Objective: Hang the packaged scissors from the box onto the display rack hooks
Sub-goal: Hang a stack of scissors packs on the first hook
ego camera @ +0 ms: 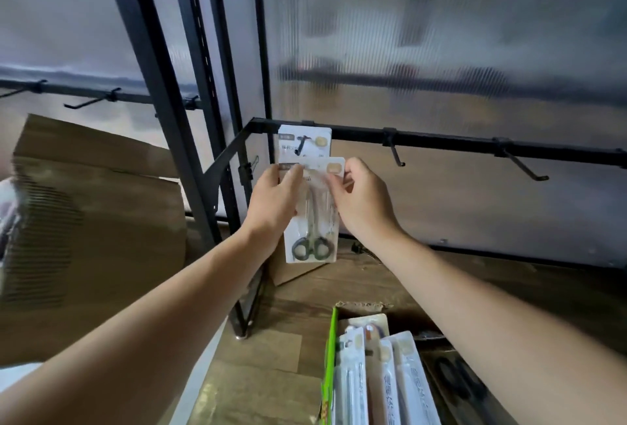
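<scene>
Holding: both hands are gripping one pack of scissors [314, 238] upright in front of the rack, with its black handles pointing down.
Left hand: the left hand [274, 200] is curling its fingers over the upper left edge of the card, and its palm is lying along the card's left side.
Right hand: the right hand [359, 200] is pinching the upper right edge between thumb and bent fingers, just under the card's beige sticker.
Pack position: the top of the pack of scissors is sitting just below the first hook [300, 148] and is overlapping the lower part of a second pack [305, 139] that is already hanging there; I cannot tell whether the held card is touching the hook.
Rail: a black rail [441, 139] is running rightward from the rack's corner and is carrying two more hooks [397, 156] [526, 169], both angling down toward the camera.
Box: a box [329, 356] with a green wall is standing on the floor [288, 340] at the lower edge of the view, under the right forearm, and is holding several more packs [403, 380] side by side.
Cardboard: a large brown cardboard sheet [101, 221] is leaning at the left, blurred.
Backdrop: a ribbed translucent panel [441, 51] is standing behind the rail and is showing only smeared shapes.
</scene>
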A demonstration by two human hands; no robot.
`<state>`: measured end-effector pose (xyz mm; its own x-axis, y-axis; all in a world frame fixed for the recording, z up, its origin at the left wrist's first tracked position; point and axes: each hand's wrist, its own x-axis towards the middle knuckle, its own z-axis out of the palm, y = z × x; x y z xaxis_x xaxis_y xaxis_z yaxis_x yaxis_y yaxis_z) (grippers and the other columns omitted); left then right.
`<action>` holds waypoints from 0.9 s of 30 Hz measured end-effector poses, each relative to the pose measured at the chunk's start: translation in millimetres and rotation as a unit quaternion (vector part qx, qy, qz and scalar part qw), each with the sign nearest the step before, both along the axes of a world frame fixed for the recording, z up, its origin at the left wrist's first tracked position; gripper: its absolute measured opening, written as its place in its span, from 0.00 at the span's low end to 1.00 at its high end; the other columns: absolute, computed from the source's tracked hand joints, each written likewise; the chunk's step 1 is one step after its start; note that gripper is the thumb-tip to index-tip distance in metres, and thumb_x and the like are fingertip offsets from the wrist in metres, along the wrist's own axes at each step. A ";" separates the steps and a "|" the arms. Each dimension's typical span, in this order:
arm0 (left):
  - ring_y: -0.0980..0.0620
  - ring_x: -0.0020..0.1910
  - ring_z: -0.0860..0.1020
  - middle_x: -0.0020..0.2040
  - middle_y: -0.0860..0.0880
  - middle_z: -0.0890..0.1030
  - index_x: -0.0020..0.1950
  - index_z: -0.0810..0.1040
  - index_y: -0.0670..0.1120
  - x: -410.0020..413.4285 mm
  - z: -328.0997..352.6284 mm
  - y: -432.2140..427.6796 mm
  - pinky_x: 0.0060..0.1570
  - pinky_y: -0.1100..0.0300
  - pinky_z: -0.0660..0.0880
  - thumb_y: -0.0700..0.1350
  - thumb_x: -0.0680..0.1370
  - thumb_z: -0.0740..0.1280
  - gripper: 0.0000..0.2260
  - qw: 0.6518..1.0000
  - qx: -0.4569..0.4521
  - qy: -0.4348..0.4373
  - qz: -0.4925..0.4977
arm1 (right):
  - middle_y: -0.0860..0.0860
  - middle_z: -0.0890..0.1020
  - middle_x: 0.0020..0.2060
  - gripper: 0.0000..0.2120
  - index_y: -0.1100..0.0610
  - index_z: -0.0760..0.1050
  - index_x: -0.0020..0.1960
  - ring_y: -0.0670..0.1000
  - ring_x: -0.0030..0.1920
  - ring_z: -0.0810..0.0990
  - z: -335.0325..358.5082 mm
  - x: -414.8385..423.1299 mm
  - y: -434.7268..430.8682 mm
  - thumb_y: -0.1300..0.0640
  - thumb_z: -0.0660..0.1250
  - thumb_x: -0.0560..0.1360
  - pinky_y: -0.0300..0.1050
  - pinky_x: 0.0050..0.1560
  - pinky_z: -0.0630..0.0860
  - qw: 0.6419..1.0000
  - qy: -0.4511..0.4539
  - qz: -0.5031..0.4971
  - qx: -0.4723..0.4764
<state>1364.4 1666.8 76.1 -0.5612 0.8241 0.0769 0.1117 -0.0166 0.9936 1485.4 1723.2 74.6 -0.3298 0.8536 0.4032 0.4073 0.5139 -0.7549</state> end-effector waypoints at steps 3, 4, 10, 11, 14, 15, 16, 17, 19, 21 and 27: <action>0.51 0.43 0.78 0.50 0.45 0.81 0.56 0.76 0.46 -11.6 -0.8 5.2 0.45 0.51 0.78 0.52 0.81 0.60 0.12 0.999 -0.009 0.015 0.035 | 0.51 0.78 0.36 0.11 0.55 0.68 0.41 0.53 0.38 0.77 0.5 -14.0 0.4 0.52 0.63 0.80 0.49 0.38 0.74 1.000 -0.009 -0.004 0.015; 0.51 0.42 0.78 0.50 0.46 0.81 0.56 0.76 0.46 -14.6 -0.3 6.5 0.45 0.51 0.78 0.53 0.81 0.59 0.13 0.999 -0.008 0.018 0.039 | 0.51 0.78 0.36 0.10 0.56 0.69 0.43 0.52 0.37 0.77 0.2 -18.3 1.7 0.52 0.63 0.80 0.48 0.37 0.73 1.000 -0.007 -0.009 0.019; 0.52 0.39 0.76 0.43 0.48 0.78 0.56 0.76 0.44 -30.0 2.9 22.7 0.46 0.50 0.78 0.55 0.82 0.59 0.16 0.995 -0.037 0.082 0.044 | 0.44 0.74 0.34 0.08 0.55 0.69 0.44 0.48 0.35 0.73 -2.2 -32.2 8.8 0.53 0.63 0.80 0.40 0.34 0.68 1.000 0.005 -0.029 0.003; 0.52 0.39 0.75 0.42 0.49 0.78 0.55 0.76 0.43 -31.7 3.3 25.2 0.46 0.50 0.77 0.55 0.82 0.59 0.16 0.994 -0.039 0.090 0.044 | 0.45 0.74 0.34 0.08 0.55 0.69 0.43 0.49 0.36 0.74 -1.9 -33.2 9.9 0.53 0.63 0.80 0.43 0.35 0.68 0.999 0.007 -0.031 -0.002; 0.52 0.37 0.75 0.39 0.50 0.76 0.53 0.76 0.43 -34.7 2.3 28.9 0.42 0.53 0.75 0.55 0.82 0.59 0.16 0.994 -0.027 0.093 0.046 | 0.44 0.73 0.32 0.12 0.52 0.66 0.39 0.47 0.34 0.72 -2.3 -35.5 12.8 0.54 0.63 0.80 0.40 0.33 0.66 0.999 0.018 -0.039 0.001; 0.52 0.37 0.74 0.39 0.50 0.76 0.52 0.75 0.43 -35.2 1.7 29.2 0.39 0.55 0.74 0.55 0.82 0.59 0.16 0.994 -0.025 0.093 0.045 | 0.44 0.72 0.32 0.13 0.50 0.65 0.37 0.45 0.33 0.70 -2.4 -35.8 13.1 0.55 0.63 0.80 0.36 0.32 0.65 0.999 0.017 -0.043 0.003; 0.53 0.36 0.75 0.39 0.50 0.77 0.52 0.75 0.43 -35.4 0.9 29.9 0.37 0.57 0.72 0.55 0.82 0.59 0.16 0.994 -0.026 0.094 0.044 | 0.44 0.72 0.31 0.14 0.49 0.64 0.37 0.43 0.32 0.70 -2.7 -36.1 13.5 0.55 0.63 0.80 0.34 0.31 0.64 0.999 0.014 -0.044 0.002; 0.54 0.36 0.74 0.39 0.50 0.77 0.51 0.75 0.44 -35.7 0.4 30.6 0.35 0.58 0.70 0.55 0.82 0.59 0.15 0.994 -0.028 0.093 0.041 | 0.44 0.72 0.32 0.13 0.50 0.66 0.38 0.43 0.32 0.70 -3.1 -36.3 14.2 0.55 0.63 0.80 0.34 0.31 0.64 0.999 0.012 -0.044 0.000; 0.55 0.34 0.74 0.38 0.51 0.75 0.50 0.74 0.45 -35.8 0.2 33.4 0.33 0.60 0.69 0.55 0.82 0.59 0.14 0.995 -0.029 0.086 0.037 | 0.45 0.73 0.32 0.09 0.54 0.69 0.41 0.44 0.33 0.70 -3.8 -36.6 16.5 0.55 0.63 0.80 0.36 0.32 0.66 0.999 0.009 -0.047 -0.002; 0.55 0.34 0.73 0.38 0.51 0.75 0.49 0.74 0.45 -36.2 -1.8 37.3 0.33 0.59 0.69 0.54 0.82 0.59 0.14 0.995 -0.030 0.086 0.034 | 0.45 0.73 0.33 0.09 0.55 0.69 0.42 0.45 0.33 0.71 -5.0 -36.8 19.7 0.55 0.63 0.80 0.38 0.32 0.66 0.999 0.008 -0.052 -0.004; 0.49 0.38 0.75 0.43 0.46 0.77 0.52 0.74 0.42 -41.2 -5.1 51.7 0.42 0.49 0.79 0.56 0.81 0.59 0.17 0.993 -0.069 0.085 0.037 | 0.47 0.76 0.36 0.07 0.55 0.71 0.47 0.49 0.36 0.74 -9.1 -41.4 31.9 0.53 0.65 0.79 0.42 0.32 0.67 0.998 -0.005 -0.058 -0.015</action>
<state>1323.2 1718.6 71.0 -0.6086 0.7909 0.0645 0.2731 0.1325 0.9528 1444.0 1755.1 65.5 -0.2326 0.8974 0.3749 0.4702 0.4412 -0.7644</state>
